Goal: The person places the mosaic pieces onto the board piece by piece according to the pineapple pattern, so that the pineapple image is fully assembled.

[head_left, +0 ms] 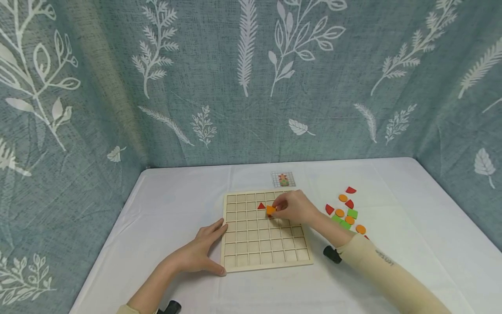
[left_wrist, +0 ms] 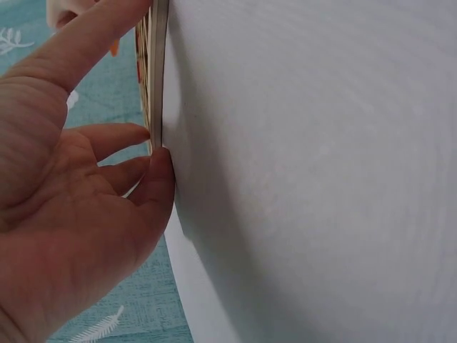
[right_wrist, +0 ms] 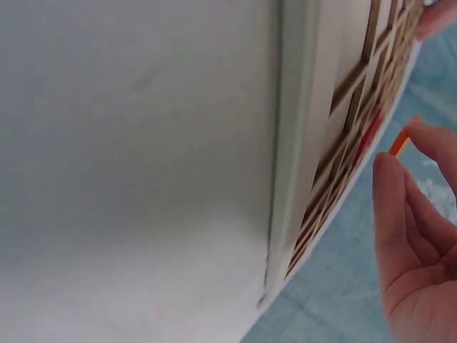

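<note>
A wooden grid board (head_left: 270, 267) lies on the white table. Over its upper part my right hand (head_left: 294, 208) pinches an orange square tile (head_left: 271, 209) between thumb and fingertip. The right wrist view shows this tile (right_wrist: 401, 143) held on edge, just off the grid. A red triangle (head_left: 261, 206) lies in a cell left of it, and a bit of red shows just under the tile. My left hand (head_left: 198, 254) rests at the board's left side, fingers spread, fingertips and thumb touching its edge. In the left wrist view those fingertips meet the board's rim (left_wrist: 158, 78).
Right of the board lie loose pieces: green squares (head_left: 352, 213), orange discs (head_left: 361, 229) and red quarter-circles (head_left: 351, 190). A small gridded picture card (head_left: 290, 179) lies behind the board. Black wrist devices (head_left: 332, 254) show under both forearms. A patterned curtain (head_left: 219, 78) surrounds the table's far side.
</note>
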The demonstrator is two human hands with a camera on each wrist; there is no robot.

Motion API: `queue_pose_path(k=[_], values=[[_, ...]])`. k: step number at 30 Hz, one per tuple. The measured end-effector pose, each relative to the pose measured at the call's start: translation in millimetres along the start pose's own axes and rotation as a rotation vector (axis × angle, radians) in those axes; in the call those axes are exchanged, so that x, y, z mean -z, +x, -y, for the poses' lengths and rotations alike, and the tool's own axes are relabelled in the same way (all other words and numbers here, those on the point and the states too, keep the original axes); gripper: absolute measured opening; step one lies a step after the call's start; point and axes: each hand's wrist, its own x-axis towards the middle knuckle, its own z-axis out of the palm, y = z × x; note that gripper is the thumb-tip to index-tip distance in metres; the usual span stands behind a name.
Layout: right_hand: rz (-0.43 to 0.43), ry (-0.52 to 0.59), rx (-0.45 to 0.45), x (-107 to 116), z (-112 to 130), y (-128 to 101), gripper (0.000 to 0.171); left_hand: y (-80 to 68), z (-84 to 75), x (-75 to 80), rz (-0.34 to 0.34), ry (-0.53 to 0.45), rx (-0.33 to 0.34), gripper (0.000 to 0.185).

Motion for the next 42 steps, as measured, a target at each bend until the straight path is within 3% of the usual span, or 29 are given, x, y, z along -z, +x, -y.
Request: queue_pose_path(k=[9,24,33,42], values=[[0.04,-0.08,0.064,-13,7,13,0.015,1.8,-1.9,-1.1,0.003,-0.007,-0.003,0.113],[0.027,-0.054,0.09,-14,4,6,0.018,3.7,-2.3,-2.7,0.012,0.003,-0.007,0.113],[-0.07,0.008,-0.044,15,-18,-19,0.021,1.7,-1.9,-0.6,0.007,0.001,-0.008,0.113],[-0.156,-0.027,-0.211,49,-60,-57,0.02,0.7,1.2,0.5,-0.001,0.0,-0.011,0.113]])
